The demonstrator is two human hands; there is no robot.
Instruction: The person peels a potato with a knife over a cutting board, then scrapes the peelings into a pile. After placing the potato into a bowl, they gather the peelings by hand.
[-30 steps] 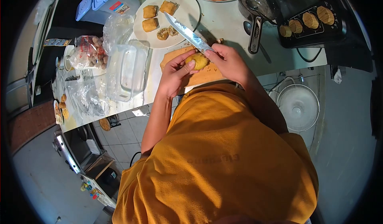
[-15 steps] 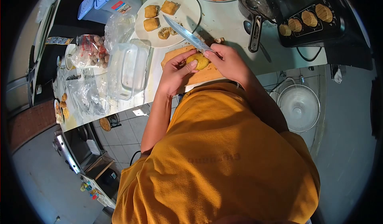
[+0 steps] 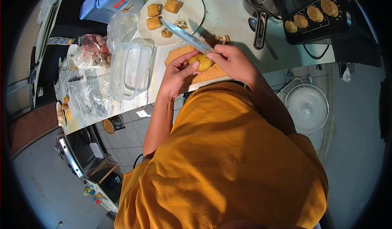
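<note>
Left hand (image 3: 176,72) curled around a round yellow-brown bun (image 3: 201,61), fingertips pressing its near side, just above a wooden cutting board (image 3: 179,54) lying on the table (image 3: 228,23). Right hand (image 3: 231,61) closed on the handle of a knife (image 3: 183,34), thumb and forefinger touching the bun's far edge, blade pointing toward 10 o'clock out over the rim of a white plate (image 3: 192,8). On that plate, three fried squares (image 3: 154,10) and two smaller cut pieces. At 9 o'clock from the board, a clear plastic container (image 3: 128,70) beside crumpled bags. At 2 o'clock, a black cooker (image 3: 322,25) holding browned buns, with a dark ladle (image 3: 260,25) between it and the board.
</note>
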